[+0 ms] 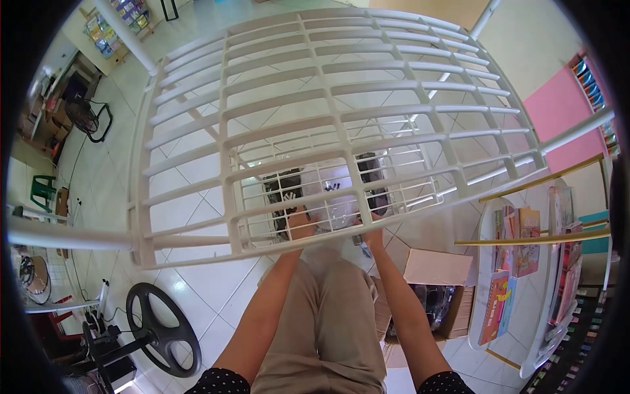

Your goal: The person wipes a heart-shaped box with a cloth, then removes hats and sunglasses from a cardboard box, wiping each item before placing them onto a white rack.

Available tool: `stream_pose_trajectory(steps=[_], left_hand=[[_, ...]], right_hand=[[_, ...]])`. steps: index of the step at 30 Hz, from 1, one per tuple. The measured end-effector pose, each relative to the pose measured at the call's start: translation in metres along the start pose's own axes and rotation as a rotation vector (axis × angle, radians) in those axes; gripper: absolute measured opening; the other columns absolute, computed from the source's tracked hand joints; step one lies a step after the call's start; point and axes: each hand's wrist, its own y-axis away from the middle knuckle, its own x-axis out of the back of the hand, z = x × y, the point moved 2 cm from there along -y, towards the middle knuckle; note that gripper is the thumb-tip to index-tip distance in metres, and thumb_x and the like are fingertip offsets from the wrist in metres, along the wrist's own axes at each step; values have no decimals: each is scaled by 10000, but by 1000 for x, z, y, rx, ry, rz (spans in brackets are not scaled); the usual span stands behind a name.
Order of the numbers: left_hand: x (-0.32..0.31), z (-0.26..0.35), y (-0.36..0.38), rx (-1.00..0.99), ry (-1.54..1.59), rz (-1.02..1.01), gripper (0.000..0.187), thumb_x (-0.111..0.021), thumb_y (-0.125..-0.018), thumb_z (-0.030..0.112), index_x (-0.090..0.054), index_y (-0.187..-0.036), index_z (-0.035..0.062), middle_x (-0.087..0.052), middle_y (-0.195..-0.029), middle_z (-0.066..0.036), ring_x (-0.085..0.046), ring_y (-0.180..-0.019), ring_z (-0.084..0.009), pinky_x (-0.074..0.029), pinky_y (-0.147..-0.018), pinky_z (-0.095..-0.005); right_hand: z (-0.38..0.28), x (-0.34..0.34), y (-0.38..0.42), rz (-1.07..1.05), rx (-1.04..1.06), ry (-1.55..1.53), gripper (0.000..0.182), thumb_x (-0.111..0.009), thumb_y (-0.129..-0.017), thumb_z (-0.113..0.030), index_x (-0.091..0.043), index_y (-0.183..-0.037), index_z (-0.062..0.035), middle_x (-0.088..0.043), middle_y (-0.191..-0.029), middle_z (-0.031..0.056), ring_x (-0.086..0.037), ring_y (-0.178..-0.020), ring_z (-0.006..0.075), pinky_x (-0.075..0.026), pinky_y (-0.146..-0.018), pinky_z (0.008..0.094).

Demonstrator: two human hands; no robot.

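Observation:
A white slatted shelf spans the view between me and a lower white wire rack. Through its bars I see a clear plastic-wrapped pack with dark, plastic-covered items on its left and another dark item on its right. My left hand reaches beneath the shelf to the left dark items; bars partly hide its fingers. Just right of the clear pack is my right hand, its fingers closed by a small greyish thing too small to name.
An open cardboard box holding dark plastic-wrapped items stands at my right knee. Beyond it is a rack with books. On the left are a black steering-wheel-like round base, a floor fan and a green stool.

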Motion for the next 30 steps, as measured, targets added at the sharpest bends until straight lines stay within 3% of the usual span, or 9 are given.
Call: stream_pose_trajectory(steps=[5,9,12,14,16,20,22,26,30], left_hand=[[6,23,3,109,-644,-60,555,-570,-731,265,-357,-1174,8,-572,-898,-168,-564,-841,-266,-473,-625,-355],[23,52,40,178,-741,9,556,-535,-746,338,-391,-1162,-3,-582,-801,-147,-569,-774,-265,-435,-662,-361],[26,65,101,-38,-409,51,494,-563,-746,272,-407,-1152,39,-578,-778,-120,-556,-714,-254,-426,-628,-365],[22,77,142,-57,-189,-33,446,-567,-749,234,-428,-1129,48,-571,-757,-111,-545,-696,-256,-417,-606,-385],[18,88,181,121,136,-241,415,-548,-766,181,-422,-1131,28,-573,-825,-89,-546,-741,-209,-412,-646,-334],[17,82,221,170,133,-384,403,-537,-767,137,-415,-1133,22,-574,-872,-98,-547,-807,-192,-407,-693,-304],[18,78,228,107,131,-400,405,-529,-768,133,-409,-1139,24,-572,-879,-108,-543,-848,-194,-402,-729,-298],[24,92,226,56,117,-383,403,-524,-769,128,-407,-1140,23,-571,-877,-111,-544,-853,-197,-405,-732,-305],[34,105,220,70,118,-346,410,-525,-769,136,-403,-1143,21,-569,-904,-115,-544,-859,-202,-403,-740,-315]], right_hand=[[8,-6,7,-49,-22,99,391,-652,-590,-274,-593,-949,-130,-566,-918,117,-513,-894,286,-398,-796,364],[-70,34,48,156,49,48,255,-630,-646,-203,-610,-890,-130,-575,-875,96,-521,-866,251,-402,-764,327],[-85,54,101,46,-103,-433,246,-634,-687,-207,-599,-875,-52,-588,-829,66,-531,-811,144,-397,-730,267],[-109,79,148,86,-104,-426,229,-630,-700,-207,-607,-848,-34,-590,-774,51,-522,-743,105,-406,-675,241],[-122,105,181,92,-83,-433,220,-626,-714,-208,-614,-822,-17,-592,-718,35,-513,-674,67,-414,-619,215],[-62,188,229,-36,-505,232,300,-634,-669,-348,-642,-734,-56,-619,-756,114,-593,-684,213,-447,-615,330],[-32,219,243,73,-660,597,371,-659,-623,-369,-627,-864,-89,-609,-826,144,-583,-805,293,-452,-707,386],[33,220,254,16,-682,671,575,-713,-565,-360,-534,-1051,-110,-575,-960,153,-555,-886,315,-430,-773,384],[44,217,261,123,-683,591,564,-721,-541,-382,-564,-1006,-106,-580,-951,151,-556,-888,303,-430,-772,383]])
